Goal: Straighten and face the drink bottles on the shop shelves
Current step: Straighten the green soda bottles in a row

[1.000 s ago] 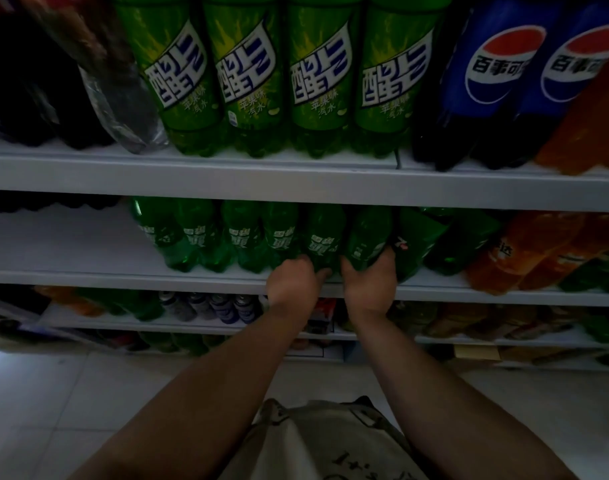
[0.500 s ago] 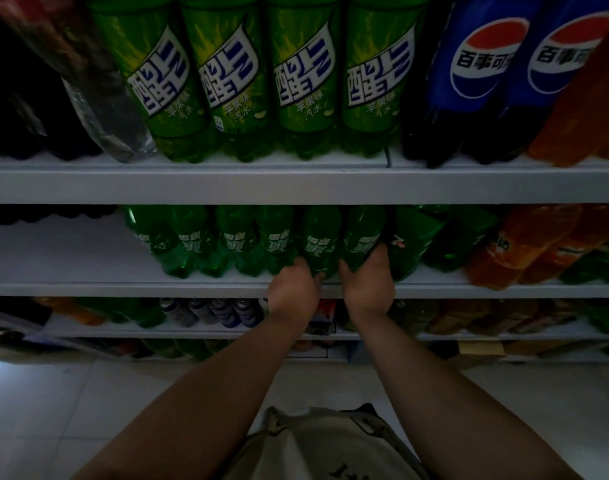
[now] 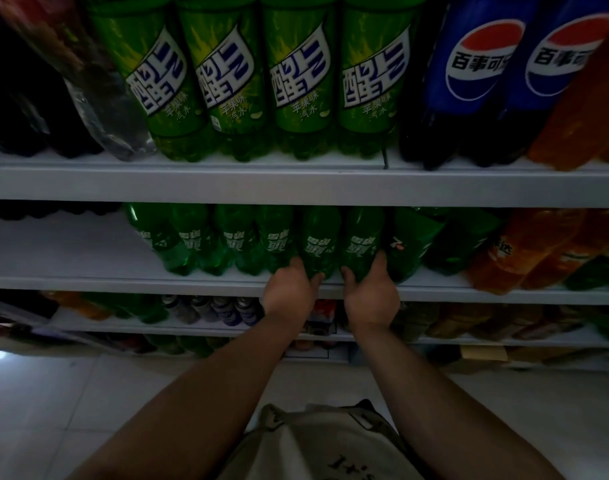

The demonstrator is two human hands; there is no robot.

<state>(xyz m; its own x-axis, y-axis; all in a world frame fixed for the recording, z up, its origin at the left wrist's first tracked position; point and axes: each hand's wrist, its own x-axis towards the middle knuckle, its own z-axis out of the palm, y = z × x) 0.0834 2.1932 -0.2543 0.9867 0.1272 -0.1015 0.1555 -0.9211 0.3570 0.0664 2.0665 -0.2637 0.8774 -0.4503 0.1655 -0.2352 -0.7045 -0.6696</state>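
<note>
Grips with the left hand [image 3: 289,289] the base of one green Sprite bottle [image 3: 320,242] and with the right hand [image 3: 371,293] the neighbouring bottle [image 3: 361,242] — both upright at the front of the middle shelf [image 3: 88,280] — probably full, heavy, stiff yet slick, so best turned from low down.

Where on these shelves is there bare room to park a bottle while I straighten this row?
Middle shelf, left end: bare board from the picture's edge to the green row, in front of dark bottles at the back. Top shelf is packed edge to edge. Right of the right hand, 7-Up bottles and orange bottles lean together, crowded.
</note>
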